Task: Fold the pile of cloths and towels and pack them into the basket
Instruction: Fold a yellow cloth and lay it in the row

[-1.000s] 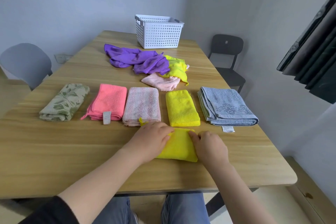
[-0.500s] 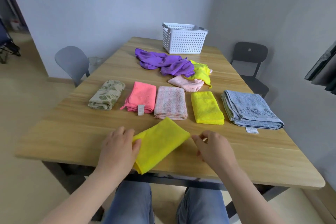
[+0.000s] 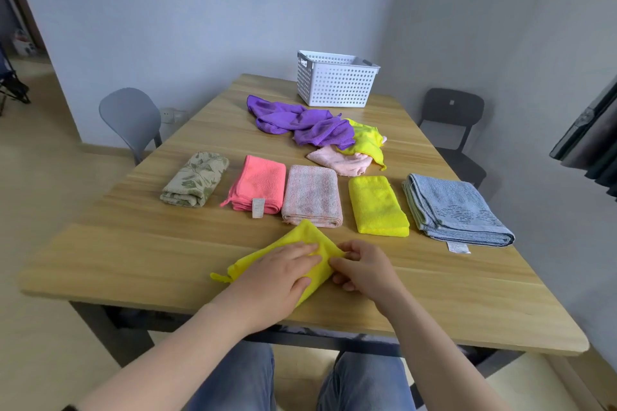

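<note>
worktop [image 3: 133, 250], wood grain. the near yellow cloth [image 3: 300, 237] lies askew at the near edge, about midway along it, one corner pointing toward the far edge. the left hand [image 3: 277, 280] lies flat on it, fingers straight, pressing down. the right hand [image 3: 364, 269] has curled fingers and pinches the cloth's right corner.

just beyond, a row of folded items runs from the left edge to the right edge: leaf-print cloth [image 3: 195, 178], coral cloth [image 3: 262, 182], striped pink towel [image 3: 312, 193], folded yellow cloth [image 3: 377, 207], blue towel [image 3: 454, 207]. the near yellow cloth's far corner touches or overlaps the striped pink towel.

unfolded pile past the row: purple cloth [image 3: 300, 120], crumpled yellow cloth [image 3: 364, 140], pale pink cloth [image 3: 340, 160], all overlapping. white perforated basket [image 3: 334, 87] stands upright at the far edge; its contents cannot be seen.
</note>
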